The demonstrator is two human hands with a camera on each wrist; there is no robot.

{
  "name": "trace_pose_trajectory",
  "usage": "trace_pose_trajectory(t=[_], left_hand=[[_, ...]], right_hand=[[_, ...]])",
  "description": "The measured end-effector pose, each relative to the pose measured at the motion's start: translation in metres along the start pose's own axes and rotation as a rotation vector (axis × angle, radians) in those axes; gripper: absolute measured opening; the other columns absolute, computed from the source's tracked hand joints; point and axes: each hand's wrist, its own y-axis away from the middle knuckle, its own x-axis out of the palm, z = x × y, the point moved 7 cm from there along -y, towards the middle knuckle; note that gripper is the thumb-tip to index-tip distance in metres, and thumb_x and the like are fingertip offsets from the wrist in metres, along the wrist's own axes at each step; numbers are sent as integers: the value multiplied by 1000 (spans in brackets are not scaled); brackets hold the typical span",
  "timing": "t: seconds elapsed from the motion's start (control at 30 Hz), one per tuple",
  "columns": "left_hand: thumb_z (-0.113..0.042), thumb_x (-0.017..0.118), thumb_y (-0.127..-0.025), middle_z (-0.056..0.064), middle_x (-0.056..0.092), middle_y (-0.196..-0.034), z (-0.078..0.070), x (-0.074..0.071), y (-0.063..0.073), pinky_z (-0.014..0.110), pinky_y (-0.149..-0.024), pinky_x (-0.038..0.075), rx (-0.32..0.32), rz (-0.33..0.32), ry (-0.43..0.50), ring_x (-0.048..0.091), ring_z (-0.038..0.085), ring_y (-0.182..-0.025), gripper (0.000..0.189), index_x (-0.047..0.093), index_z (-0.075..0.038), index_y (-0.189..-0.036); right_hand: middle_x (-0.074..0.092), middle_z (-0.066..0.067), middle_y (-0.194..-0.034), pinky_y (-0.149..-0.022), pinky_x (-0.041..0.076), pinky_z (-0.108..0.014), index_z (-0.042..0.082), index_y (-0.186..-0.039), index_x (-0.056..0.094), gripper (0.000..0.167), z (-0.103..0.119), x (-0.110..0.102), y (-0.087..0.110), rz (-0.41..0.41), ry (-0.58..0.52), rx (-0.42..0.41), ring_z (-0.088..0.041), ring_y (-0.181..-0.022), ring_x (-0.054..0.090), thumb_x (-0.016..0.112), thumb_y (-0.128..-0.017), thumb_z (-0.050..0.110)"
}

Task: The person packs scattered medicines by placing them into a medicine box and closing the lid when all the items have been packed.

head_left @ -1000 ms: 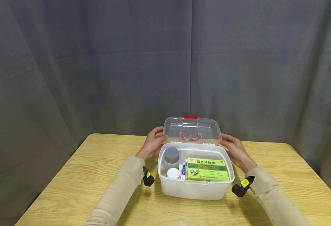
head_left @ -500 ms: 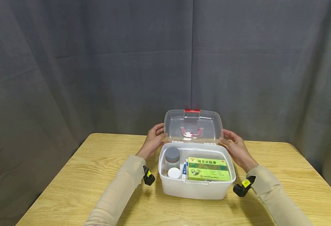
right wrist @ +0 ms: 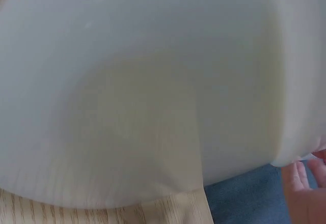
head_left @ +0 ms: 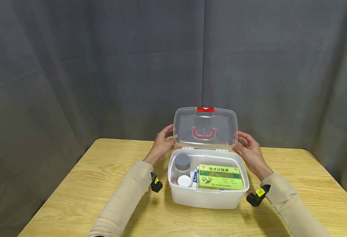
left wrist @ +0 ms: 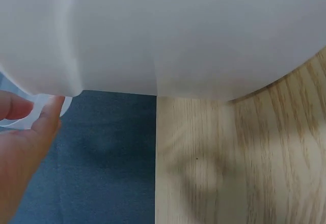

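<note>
A white medicine box (head_left: 204, 199) stands on the table, its clear lid (head_left: 204, 120) raised upright at the rear hinges. My left hand (head_left: 161, 144) pinches the lid's left edge. On the opposite edge, my right hand (head_left: 251, 153) grips the lid between thumb and fingers. A red latch (head_left: 205, 109) tops the lid, and a pink-red handle (head_left: 203, 133) shows through it. Inside the box are a grey-capped jar (head_left: 182, 164), a white-capped bottle (head_left: 184, 180), a blue-and-white tube or box (head_left: 195, 178) and a green medicine carton (head_left: 220, 177). Each wrist view is mostly filled by the box's side.
The wooden table (head_left: 81, 194) extends to both sides of the box and in front of it. A grey curtain (head_left: 132, 65) hangs just behind the table's back edge.
The lid has swung further upward, from leaning away at the back to nearly upright. Both hands rose slightly with it. The box contents look the same.
</note>
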Motion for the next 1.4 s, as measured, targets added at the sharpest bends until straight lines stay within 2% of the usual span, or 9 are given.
trace_pose_trajectory(t=[0.13, 0.3, 0.4, 0.57, 0.63, 0.8, 0.93, 1.13, 1.4], left_hand=[[19, 50, -91, 15, 36, -146, -3, 1, 2, 35, -76, 57, 41, 12, -30, 53, 36, -120, 62, 37, -3, -147], [25, 46, -87, 13, 36, -146, -8, 2, 6, 33, -74, 57, 117, 21, -59, 53, 35, -120, 65, 39, -3, -145], [27, 43, -83, 14, 36, -146, -10, 4, 8, 31, -72, 58, 139, 15, -78, 53, 35, -120, 68, 39, -2, -144], [28, 45, -82, 21, 35, -146, -31, 9, 20, 42, -77, 57, 182, 26, -137, 50, 40, -123, 65, 38, 5, -142], [27, 47, -82, 25, 36, -144, -41, 12, 27, 47, -78, 56, 220, 31, -181, 49, 44, -122, 62, 37, 9, -140], [26, 52, -81, 30, 39, -140, -50, 13, 36, 46, -78, 56, 311, 17, -282, 50, 47, -119, 59, 39, 13, -137], [28, 53, -79, 32, 40, -139, -52, 12, 38, 47, -80, 54, 366, 9, -318, 52, 47, -118, 60, 40, 14, -136], [24, 63, -76, 28, 47, -134, -38, 5, 30, 40, -77, 56, 437, -54, -398, 56, 43, -114, 62, 46, 9, -135], [11, 71, -80, 21, 59, -125, -38, 2, 31, 32, -78, 56, 484, -115, -412, 62, 33, -109, 53, 55, 4, -130]], right_hand=[[37, -21, -148, -85, 50, -19, 2, -148, 36, 65, 5, -3, 1, -35, 52, -46, -14, -116, 53, 59, -89, -11], [41, -18, -147, -83, 50, -17, 5, -148, 39, 68, 8, -4, 3, -78, 119, -75, -8, -109, 55, 61, -86, -13], [44, -16, -145, -83, 50, -17, 6, -147, 42, 68, 9, -5, 5, -107, 141, -86, -11, -111, 56, 63, -85, -13], [48, -13, -143, -84, 48, -15, 10, -146, 45, 65, 13, -7, 9, -122, 254, -145, -20, -119, 54, 66, -87, -7], [50, -13, -141, -84, 48, -14, 11, -145, 46, 64, 14, -8, 10, -128, 311, -182, -18, -117, 55, 68, -87, -5], [55, -14, -135, -81, 50, -15, 8, -142, 50, 63, 17, -9, 12, -152, 394, -284, -9, -109, 58, 71, -85, -6], [59, -14, -131, -79, 51, -16, 7, -140, 52, 62, 21, -9, 15, -176, 437, -361, -6, -106, 59, 73, -83, -6], [63, -11, -125, -77, 50, -14, 7, -137, 56, 63, 27, -11, 21, -224, 514, -443, -7, -105, 61, 78, -80, -3], [64, -13, -123, -75, 50, -12, 2, -133, 58, 64, 35, -8, 25, -240, 549, -503, -25, -104, 64, 80, -74, -9]])
